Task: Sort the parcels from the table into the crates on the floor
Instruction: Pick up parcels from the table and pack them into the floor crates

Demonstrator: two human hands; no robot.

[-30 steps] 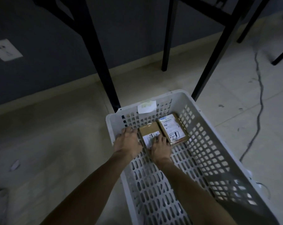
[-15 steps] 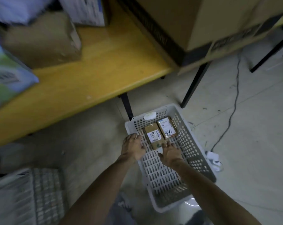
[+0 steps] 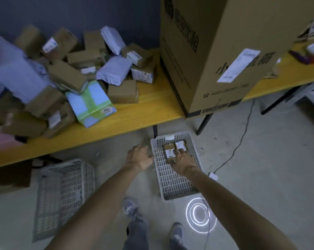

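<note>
Two shoes (image 3: 176,233) at the bottom edge, on grey floor, with a ring of light (image 3: 200,216) on the floor just beside them. Both bare forearms reach forward and down.

Right hand (image 3: 184,162): fingers spread, palm down, above the white crate (image 3: 172,181). Its fingertips overlap the near edges of two small brown parcels; cannot tell whether they touch. Nothing pinched.

Left hand (image 3: 139,157): fingers loosely spread and empty, at the crate's left rim, outside the wall.

White crate sits on the floor, just in front of the table leg (image 3: 154,129). The left small parcel (image 3: 168,151) and right small parcel (image 3: 179,144) lie flat, side by side, labels up, at the far end of the crate. The rest of the crate floor is bare.

Second crate (image 3: 62,193), grey lattice, on the floor to the left, well apart from the first; blurred.

Farther: yellow table (image 3: 134,116). A heap of parcels (image 3: 66,76), brown boxes and pale mailer bags, covers its left part. A large cardboard box (image 3: 215,51) stands on its right part, overhanging the front edge. A dark cable (image 3: 242,134) runs across the floor at right.
</note>
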